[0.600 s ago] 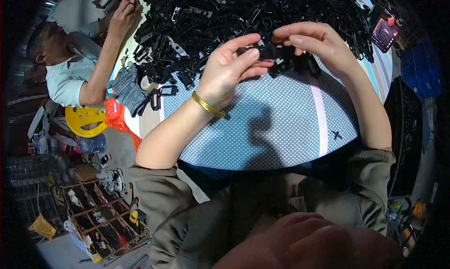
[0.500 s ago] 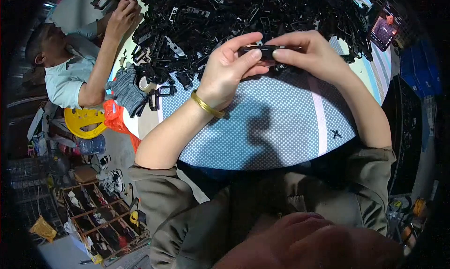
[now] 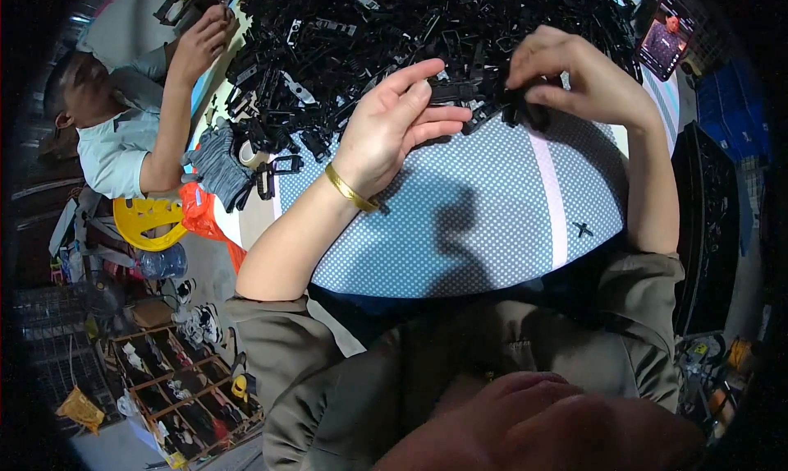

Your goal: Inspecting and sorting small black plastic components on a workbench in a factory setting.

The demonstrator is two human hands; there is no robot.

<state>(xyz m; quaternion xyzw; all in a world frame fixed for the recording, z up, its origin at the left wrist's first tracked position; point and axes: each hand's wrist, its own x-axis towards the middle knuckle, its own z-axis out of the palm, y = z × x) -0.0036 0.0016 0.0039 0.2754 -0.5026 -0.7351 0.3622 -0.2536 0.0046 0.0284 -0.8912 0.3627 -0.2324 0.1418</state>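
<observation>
My left hand, with a gold bangle on the wrist, is held at the near edge of a large heap of small black plastic parts. Its thumb and fingers lie around a narrow black plastic part, which barely stands out from the dark heap. To the right, my right hand is at the heap's near edge, slightly blurred, with curled fingers pinched over dark pieces. What sits between those fingertips is hidden.
A dotted blue-grey cloth covers the near table, with a small black cross-shaped piece on it. At left are a grey knitted glove, a tape roll and a seated person. A phone stands far right.
My hands have come apart. The right one has moved right to the heap; the left has shifted slightly left, its thumb drawn back along the black part.
</observation>
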